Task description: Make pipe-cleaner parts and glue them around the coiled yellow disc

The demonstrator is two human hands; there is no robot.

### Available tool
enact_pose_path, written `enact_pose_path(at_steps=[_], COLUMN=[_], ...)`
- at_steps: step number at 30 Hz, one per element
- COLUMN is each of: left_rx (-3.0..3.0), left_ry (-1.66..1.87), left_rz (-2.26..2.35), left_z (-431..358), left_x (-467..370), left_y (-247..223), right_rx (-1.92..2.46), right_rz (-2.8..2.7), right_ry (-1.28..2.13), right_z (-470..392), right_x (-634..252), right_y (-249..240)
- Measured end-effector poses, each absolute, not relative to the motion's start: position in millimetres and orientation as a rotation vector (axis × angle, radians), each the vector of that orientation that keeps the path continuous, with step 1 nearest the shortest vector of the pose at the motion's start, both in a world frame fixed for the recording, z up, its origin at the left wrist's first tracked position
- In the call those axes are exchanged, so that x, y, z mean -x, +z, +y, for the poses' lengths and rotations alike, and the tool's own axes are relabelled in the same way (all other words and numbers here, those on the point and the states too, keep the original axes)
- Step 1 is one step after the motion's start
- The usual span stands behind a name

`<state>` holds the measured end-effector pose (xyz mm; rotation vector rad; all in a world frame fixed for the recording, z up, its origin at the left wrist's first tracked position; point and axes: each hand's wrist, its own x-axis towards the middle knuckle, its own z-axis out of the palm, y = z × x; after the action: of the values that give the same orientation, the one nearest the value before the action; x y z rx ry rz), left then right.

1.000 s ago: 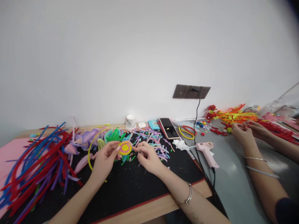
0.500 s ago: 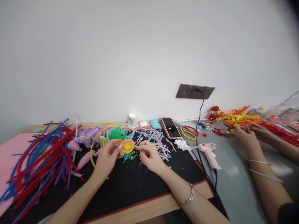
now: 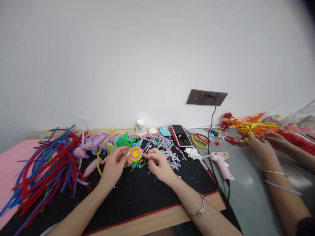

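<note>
Between the thumb and fingers of my left hand [image 3: 116,163] is a small flat disc coiled from fuzzy pipe cleaner [image 3: 135,154], yellow with a pink ring. A long yellow pipe cleaner [image 3: 98,160] arcs up and round behind that hand; where its ends join is hidden. On the other side, my right hand [image 3: 158,164] has its index fingertip at the disc's right edge, seemingly touching it. The thumb stays apart below, and the other fingers are loosely bent. Short cut pipe cleaner pieces [image 3: 169,154] lie behind the hands on the black mat [image 3: 137,196].
Red, blue and purple pipe cleaners [image 3: 49,170] spread over the left. Toward the wall stand a paper cup [image 3: 141,126] and phone [image 3: 181,136]. A pink glue gun [image 3: 222,165], its cord plugged into the socket [image 3: 207,97], lies right, near another person's hands [image 3: 261,144].
The whole view has shifted slightly, so things sit a little further right. My hands keep the same hold around the disc.
</note>
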<state>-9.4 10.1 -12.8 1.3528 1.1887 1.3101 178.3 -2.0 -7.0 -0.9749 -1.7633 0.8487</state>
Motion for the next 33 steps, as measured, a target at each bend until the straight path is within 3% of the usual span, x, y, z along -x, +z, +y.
enact_pose_path(at_steps=[33], left_rx=[-1.333], left_ry=[1.31], left_rz=[1.187], left_z=[11.4], left_x=[9.1], left_y=[-14.2], right_rx=[0.981], right_rz=[-1.751], right_ry=[0.854], right_z=[-1.0], right_x=[-179.4], right_y=[-8.5])
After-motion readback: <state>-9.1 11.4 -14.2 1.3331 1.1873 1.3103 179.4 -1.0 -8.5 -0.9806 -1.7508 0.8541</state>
